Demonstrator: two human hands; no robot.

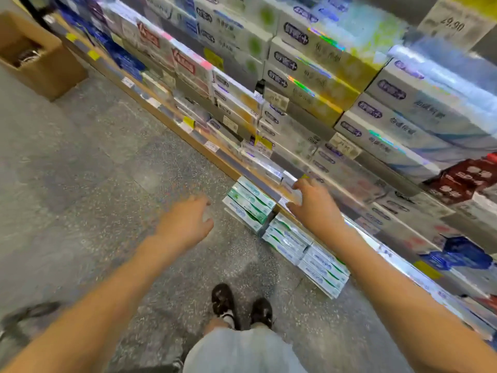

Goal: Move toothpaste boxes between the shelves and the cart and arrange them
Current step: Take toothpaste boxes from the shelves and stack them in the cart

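I am standing in front of the shelves, looking down at both my bare hands. My right hand is reaching onto the lower shelf edge, its fingers spread and touching the end of a silvery toothpaste box lying at the front of that shelf; I cannot tell whether I am gripping it or only touching it, since the picture is blurred there. My left hand is hovering over the floor, out to the side of the shelves, fingers loosely spread and holding nothing.

Below the shelf edge, at the foot of the shelves, green-and-white toothpaste boxes are sitting in three small stacks side by side. Above the shelf edge, the upper tiers are holding white boxes with purple labels stacked several deep, with dark red boxes further along to the right and blue boxes beneath those.

Well apart from the shelves, at the far left end of the aisle, an open cardboard box is standing on the floor with something dark inside that I cannot make out. My shoes are just in front of the shelf base.
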